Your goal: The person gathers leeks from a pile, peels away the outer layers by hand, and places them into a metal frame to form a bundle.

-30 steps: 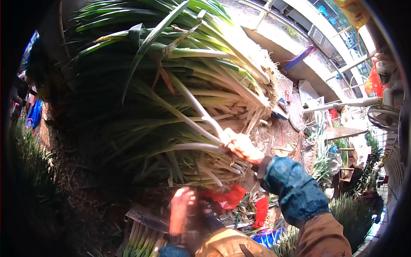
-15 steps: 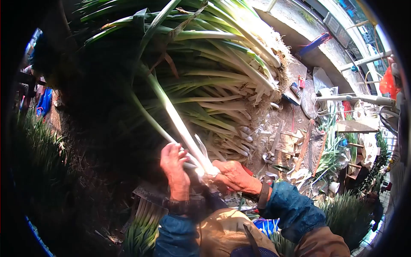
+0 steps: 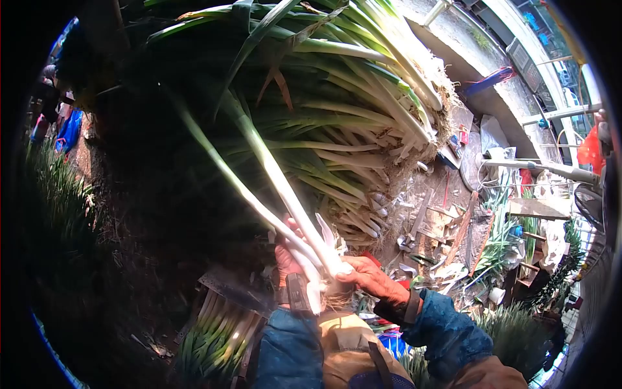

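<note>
Two leeks [image 3: 275, 175] slant across the view, their white root ends towards my body and their green leaves reaching into shadow. My left hand [image 3: 287, 260] is closed around the thinner leek [image 3: 249, 198] from behind, so the stalks partly cover its fingers. At the root end of the thicker leek, my right hand [image 3: 372, 280] pinches the base between thumb and fingers. A loose pale peel [image 3: 326, 230] sticks up beside that stalk. Fine roots [image 3: 338, 297] hang below the bases.
A large pile of leeks [image 3: 363, 123] lies ahead, roots facing right. Lower left, trimmed leeks [image 3: 217, 334] lie beside a dark board [image 3: 236, 295]. Scraps and wood pieces [image 3: 463, 236] litter the ground at right, near a metal pipe [image 3: 544, 167].
The left hand has shifted from raised beside the stalks to behind them. The thinner leek has separated to the left, and both root ends have come nearer my body.
</note>
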Tool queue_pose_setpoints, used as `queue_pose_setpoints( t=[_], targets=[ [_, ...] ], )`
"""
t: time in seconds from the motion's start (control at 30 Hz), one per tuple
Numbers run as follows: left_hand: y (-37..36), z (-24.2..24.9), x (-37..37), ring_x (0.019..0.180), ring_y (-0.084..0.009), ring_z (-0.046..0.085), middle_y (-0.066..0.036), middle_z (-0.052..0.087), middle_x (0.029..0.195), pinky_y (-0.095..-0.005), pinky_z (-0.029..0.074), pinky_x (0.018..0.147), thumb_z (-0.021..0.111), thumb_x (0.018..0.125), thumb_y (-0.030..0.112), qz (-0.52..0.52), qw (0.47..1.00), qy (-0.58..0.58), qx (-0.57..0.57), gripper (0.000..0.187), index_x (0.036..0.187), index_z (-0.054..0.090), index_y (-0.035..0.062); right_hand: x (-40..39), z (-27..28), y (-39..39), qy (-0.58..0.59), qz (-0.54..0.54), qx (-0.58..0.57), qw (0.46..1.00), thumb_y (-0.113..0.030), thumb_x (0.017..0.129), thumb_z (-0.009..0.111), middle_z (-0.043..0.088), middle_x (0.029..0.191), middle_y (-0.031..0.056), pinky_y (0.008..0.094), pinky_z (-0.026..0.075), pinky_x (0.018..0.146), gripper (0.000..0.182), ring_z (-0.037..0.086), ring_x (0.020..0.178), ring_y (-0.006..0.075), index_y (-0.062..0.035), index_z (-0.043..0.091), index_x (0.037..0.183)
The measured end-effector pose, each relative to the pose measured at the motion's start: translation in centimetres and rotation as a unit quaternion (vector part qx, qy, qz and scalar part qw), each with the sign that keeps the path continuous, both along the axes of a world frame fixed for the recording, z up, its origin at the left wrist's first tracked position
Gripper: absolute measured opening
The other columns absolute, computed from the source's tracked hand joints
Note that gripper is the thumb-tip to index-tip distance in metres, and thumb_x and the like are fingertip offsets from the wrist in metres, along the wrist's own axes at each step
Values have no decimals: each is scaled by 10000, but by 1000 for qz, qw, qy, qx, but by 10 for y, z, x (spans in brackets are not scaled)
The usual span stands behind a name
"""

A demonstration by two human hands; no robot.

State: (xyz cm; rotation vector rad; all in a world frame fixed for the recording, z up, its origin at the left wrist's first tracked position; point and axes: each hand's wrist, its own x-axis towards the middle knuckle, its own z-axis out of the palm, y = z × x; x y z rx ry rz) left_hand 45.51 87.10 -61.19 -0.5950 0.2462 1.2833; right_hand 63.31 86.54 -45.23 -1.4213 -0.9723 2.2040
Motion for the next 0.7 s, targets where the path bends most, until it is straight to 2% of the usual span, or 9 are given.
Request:
queue_pose_setpoints(
  t=[0.03,0.1,0.17,0.2,0.23,0.3,0.37,0.47,0.7],
  targets=[
    [-8,2,-3,897,-219,639,-108,648,1013,-399,543,837,636,847,192,-6,999,-29,15,428,1245,546,65,1,-2,-1,-6,-6,-7,1000,-285,856,606,622,924,20,250,442,659,485,527,797,97,-4,540,1245],
    [-24,35,-4,940,-234,623,-98,628,1053,-425,523,865,684,811,180,-8,999,28,21,526,1298,499,109,2,-16,-1,-81,62,112,988,-257,879,595,622,903,97,304,458,662,432,583,800,183,-17,507,1227],
    [-33,76,-3,1201,-318,481,-119,527,1257,-500,398,1016,684,834,189,-45,990,131,8,646,1400,372,188,-7,-21,-8,-151,95,167,970,-238,893,583,614,894,148,334,464,672,405,611,799,244,-28,477,1223],
    [-32,89,-3,1216,-328,470,-128,519,1269,-508,401,1013,700,818,208,-48,986,158,-8,676,1404,363,183,-12,-23,-10,-148,98,237,955,-254,877,571,611,808,242,469,481,665,423,621,762,399,-55,424,1220],
    [-28,99,-3,1230,-337,458,-137,510,1281,-517,404,1009,716,803,228,-49,981,184,-21,707,1409,353,179,-15,-22,-12,-166,112,258,945,-246,873,572,609,778,232,469,481,642,416,621,740,400,-51,431,1211],
    [-15,117,-7,1264,-384,421,-181,396,1398,-523,362,1046,751,763,323,-75,976,191,74,809,1430,321,168,-21,-18,-14,-200,139,305,921,-231,865,572,607,719,210,468,482,598,401,620,697,402,-41,444,1195],
    [-5,115,-16,1091,-367,551,-211,506,1258,-538,425,979,711,750,182,-151,970,188,43,695,1363,388,126,-22,-13,-10,-224,160,353,894,-208,837,585,595,665,185,457,472,534,315,606,630,388,-33,481,1078],
    [6,114,-10,815,-281,592,-134,579,928,-528,472,911,629,702,55,-184,964,185,-49,559,1230,449,36,-21,-9,-9,-277,194,402,851,-204,826,591,589,659,156,445,452,512,197,595,613,362,-56,485,901],
    [-6,115,4,714,-269,578,-132,559,851,-519,476,887,622,687,32,-201,968,141,-56,506,1170,475,4,-7,19,-54,-228,52,328,915,-173,800,649,542,631,136,412,438,504,156,575,591,336,-93,518,830]
  ],
)
